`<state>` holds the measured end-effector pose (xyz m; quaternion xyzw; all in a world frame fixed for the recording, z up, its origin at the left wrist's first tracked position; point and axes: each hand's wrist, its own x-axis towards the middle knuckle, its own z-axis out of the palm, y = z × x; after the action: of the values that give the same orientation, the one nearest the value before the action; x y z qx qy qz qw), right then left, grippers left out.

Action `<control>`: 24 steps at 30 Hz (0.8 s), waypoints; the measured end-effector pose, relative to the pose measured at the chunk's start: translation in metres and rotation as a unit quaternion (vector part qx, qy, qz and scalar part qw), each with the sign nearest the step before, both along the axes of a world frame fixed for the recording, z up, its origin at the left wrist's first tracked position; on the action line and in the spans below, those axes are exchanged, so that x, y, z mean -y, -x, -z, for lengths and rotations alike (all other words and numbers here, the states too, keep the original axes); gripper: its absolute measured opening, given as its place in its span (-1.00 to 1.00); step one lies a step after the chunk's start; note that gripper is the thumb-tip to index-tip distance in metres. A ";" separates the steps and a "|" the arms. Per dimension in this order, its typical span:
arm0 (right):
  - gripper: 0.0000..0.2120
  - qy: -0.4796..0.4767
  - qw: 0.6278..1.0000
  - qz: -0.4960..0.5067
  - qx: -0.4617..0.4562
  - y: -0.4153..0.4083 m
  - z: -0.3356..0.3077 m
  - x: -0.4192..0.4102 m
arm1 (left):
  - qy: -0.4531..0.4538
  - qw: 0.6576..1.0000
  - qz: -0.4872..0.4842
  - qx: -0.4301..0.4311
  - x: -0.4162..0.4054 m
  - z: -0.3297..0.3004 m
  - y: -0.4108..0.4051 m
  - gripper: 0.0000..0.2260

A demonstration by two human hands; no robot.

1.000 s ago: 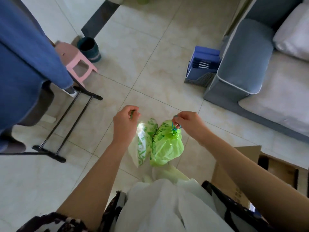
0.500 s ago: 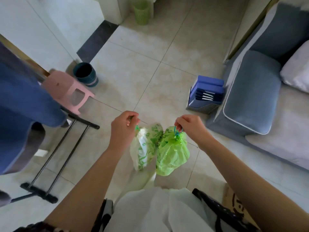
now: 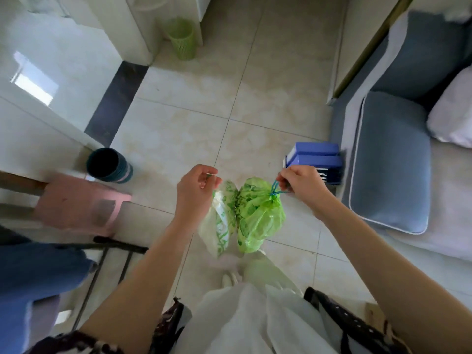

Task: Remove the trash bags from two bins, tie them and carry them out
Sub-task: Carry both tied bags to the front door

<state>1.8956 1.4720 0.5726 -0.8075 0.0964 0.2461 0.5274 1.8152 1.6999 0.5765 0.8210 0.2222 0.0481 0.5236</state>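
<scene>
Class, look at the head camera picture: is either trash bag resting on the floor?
No. Both bags hang above the tiles, the pale bag from the left hand and the green bag from the right hand.

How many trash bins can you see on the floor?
2. A light green bin stands far ahead by the white wall; a dark teal bin stands left, beside the pink stool. Others may be out of view.

Green-printed white bag (image 3: 220, 226), bright green bag (image 3: 258, 215), pink stool (image 3: 79, 203).

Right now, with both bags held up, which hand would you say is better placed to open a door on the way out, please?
Neither is free. The left hand grips the pale bag; the right hand pinches the green bag by its drawstring.
</scene>
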 end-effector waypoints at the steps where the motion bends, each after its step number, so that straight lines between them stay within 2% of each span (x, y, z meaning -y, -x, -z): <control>1: -0.72 -0.002 1.000 -0.003 0.002 -0.019 0.001 -0.005 | 0.004 1.000 -0.003 0.000 -0.006 0.001 -0.022 -0.77; 8: -0.71 -0.037 0.999 -0.038 0.004 -0.155 -0.005 -0.045 | 0.010 0.998 -0.055 -0.007 -0.046 -0.005 -0.169 -0.78; 12: -0.74 -0.039 0.998 -0.046 0.019 -0.236 -0.021 -0.056 | -0.016 0.999 -0.037 0.007 -0.058 -0.013 -0.251 -0.84; 17: -0.75 -0.037 0.999 -0.038 0.012 -0.334 -0.028 -0.068 | 0.002 1.000 -0.026 -0.001 -0.071 -0.013 -0.352 -0.84; 24: -0.75 -0.032 0.999 0.037 0.013 -0.479 -0.022 -0.084 | 0.008 0.999 0.039 -0.009 -0.092 -0.003 -0.510 -0.82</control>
<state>2.3745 1.5564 0.5950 -0.7891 0.1113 0.2194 0.5628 2.3248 1.7917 0.5797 0.8251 0.1954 0.0186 0.5299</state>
